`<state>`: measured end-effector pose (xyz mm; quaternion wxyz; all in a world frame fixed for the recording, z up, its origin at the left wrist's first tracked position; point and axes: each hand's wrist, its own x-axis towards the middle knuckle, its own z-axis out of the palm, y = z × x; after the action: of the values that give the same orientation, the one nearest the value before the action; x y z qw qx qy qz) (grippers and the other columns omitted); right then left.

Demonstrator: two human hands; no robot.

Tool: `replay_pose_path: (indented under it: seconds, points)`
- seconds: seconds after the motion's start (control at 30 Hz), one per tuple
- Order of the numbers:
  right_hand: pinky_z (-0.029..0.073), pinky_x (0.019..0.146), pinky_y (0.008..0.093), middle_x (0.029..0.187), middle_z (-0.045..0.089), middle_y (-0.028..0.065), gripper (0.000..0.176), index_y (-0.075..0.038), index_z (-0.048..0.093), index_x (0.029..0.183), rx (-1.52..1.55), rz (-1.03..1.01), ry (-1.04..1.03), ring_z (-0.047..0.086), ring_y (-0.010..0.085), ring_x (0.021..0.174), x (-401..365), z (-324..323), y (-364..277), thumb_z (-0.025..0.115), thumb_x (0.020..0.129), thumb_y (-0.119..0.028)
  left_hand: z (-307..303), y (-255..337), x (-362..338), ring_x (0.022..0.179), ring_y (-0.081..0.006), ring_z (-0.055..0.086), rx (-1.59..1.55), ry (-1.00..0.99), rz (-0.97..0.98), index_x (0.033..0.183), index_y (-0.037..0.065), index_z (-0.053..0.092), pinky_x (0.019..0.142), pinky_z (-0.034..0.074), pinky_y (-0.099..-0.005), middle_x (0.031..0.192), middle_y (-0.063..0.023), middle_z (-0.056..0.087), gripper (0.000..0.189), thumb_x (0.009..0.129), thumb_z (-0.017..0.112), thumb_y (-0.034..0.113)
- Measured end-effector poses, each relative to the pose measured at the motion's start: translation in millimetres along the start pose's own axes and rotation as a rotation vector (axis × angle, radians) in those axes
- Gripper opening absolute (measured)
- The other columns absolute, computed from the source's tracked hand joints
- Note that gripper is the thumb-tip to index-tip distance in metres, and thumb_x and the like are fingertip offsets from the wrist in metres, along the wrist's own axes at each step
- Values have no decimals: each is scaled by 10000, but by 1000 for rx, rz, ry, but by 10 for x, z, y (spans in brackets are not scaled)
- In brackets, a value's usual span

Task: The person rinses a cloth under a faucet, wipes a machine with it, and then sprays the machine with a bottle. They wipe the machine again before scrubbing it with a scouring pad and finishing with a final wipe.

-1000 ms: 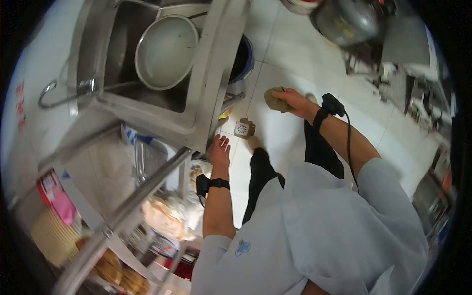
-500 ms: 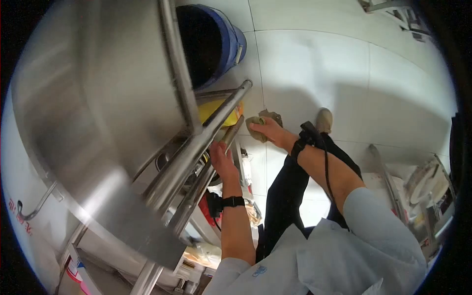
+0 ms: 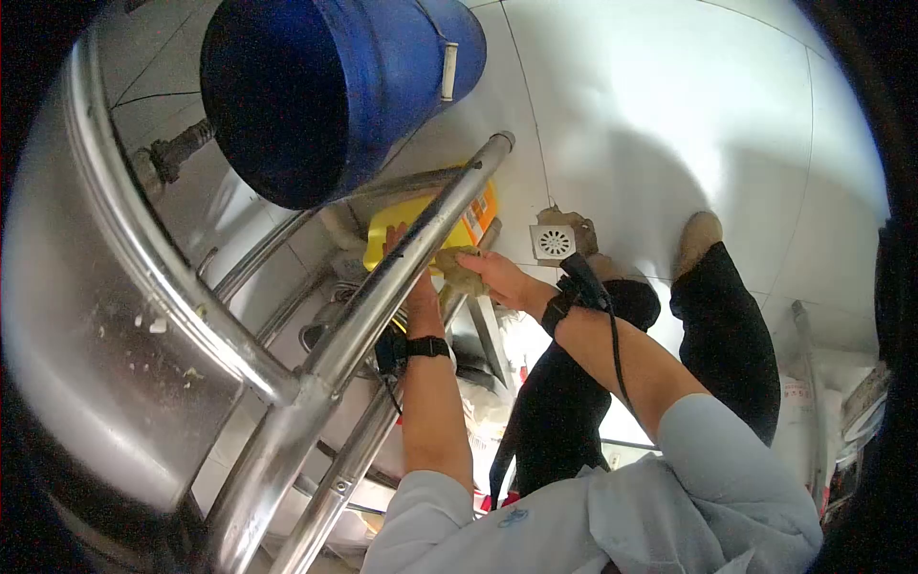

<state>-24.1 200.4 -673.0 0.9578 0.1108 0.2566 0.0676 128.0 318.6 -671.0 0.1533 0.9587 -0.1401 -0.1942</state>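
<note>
My left hand [image 3: 422,301] reaches behind a slanting metal leg [image 3: 449,206] of the steel stand. Its fingers are stretched out against a yellow plastic jug [image 3: 411,210] with an orange label, while the leg hides part of the hand. My right hand [image 3: 499,277] is closed on a crumpled tan cloth [image 3: 462,272], just in front of the jug and close to the left hand. Both wrists wear black straps with small devices.
A large blue bucket [image 3: 411,67] with a white-gripped handle lies beyond the stand. A steel basin [image 3: 115,364] fills the left side. On the tiled floor is a square drain cover [image 3: 554,243], close to my shoes [image 3: 701,237].
My left hand has moved forward behind the metal leg onto the yellow jug. The right hand has brought the cloth leftward, toward the jug. The view has shifted, showing more of the bucket and the drain.
</note>
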Motion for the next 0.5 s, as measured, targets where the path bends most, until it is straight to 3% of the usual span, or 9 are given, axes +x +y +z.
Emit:
replay_pose_path:
  seconds: [0.1, 0.3, 0.37, 0.43, 0.47, 0.5]
  points:
    - [449, 773, 259, 1012, 572, 22, 316, -57, 516, 1093, 12, -12, 25, 553, 119, 874, 112, 0, 22, 529, 840, -246, 7, 64, -61, 1130, -292, 408, 62, 5, 154, 1108, 30, 481, 959, 297, -428, 1167, -170, 472, 412, 753, 608, 196]
    - [453, 790, 257, 1013, 580, 47, 303, -26, 505, 1081, -32, -53, 1, 572, 132, 884, 169, -65, -46, 527, 835, -202, 153, -5, 23, 1159, -255, 384, 168, -3, 150, 1139, 32, 440, 995, 226, -424, 1204, -106, 451, 455, 770, 595, 250]
    - [455, 793, 264, 1013, 579, 51, 299, -29, 505, 1083, -175, -56, 46, 574, 139, 879, 182, -138, -62, 538, 825, -178, 112, -20, -12, 1174, -243, 371, 235, -9, 169, 1154, 44, 433, 1005, 205, -417, 1216, -95, 442, 443, 791, 571, 257]
    - [454, 795, 264, 1011, 580, 51, 295, -32, 507, 1082, -155, -57, 77, 574, 141, 878, 169, -102, -64, 541, 821, -166, 24, 223, -82, 994, -196, 451, -429, 67, -579, 1092, 10, 499, 913, 312, -321, 1076, -82, 506, 354, 842, 515, 259]
    - [453, 796, 264, 1010, 580, 52, 292, -35, 508, 1081, -132, -59, 107, 574, 142, 878, 163, -84, -57, 545, 817, -153, -16, 326, -130, 994, -196, 451, -424, 66, -581, 1092, 10, 499, 913, 312, -321, 1076, -82, 506, 354, 842, 515, 259]
    - [453, 796, 264, 1010, 580, 52, 292, -35, 508, 1081, -127, -61, 109, 574, 142, 878, 161, -71, -42, 545, 817, -153, -46, 383, -176, 1103, -209, 386, -323, -47, -345, 1140, 39, 452, 969, 229, -359, 1163, -92, 455, 361, 848, 490, 248]
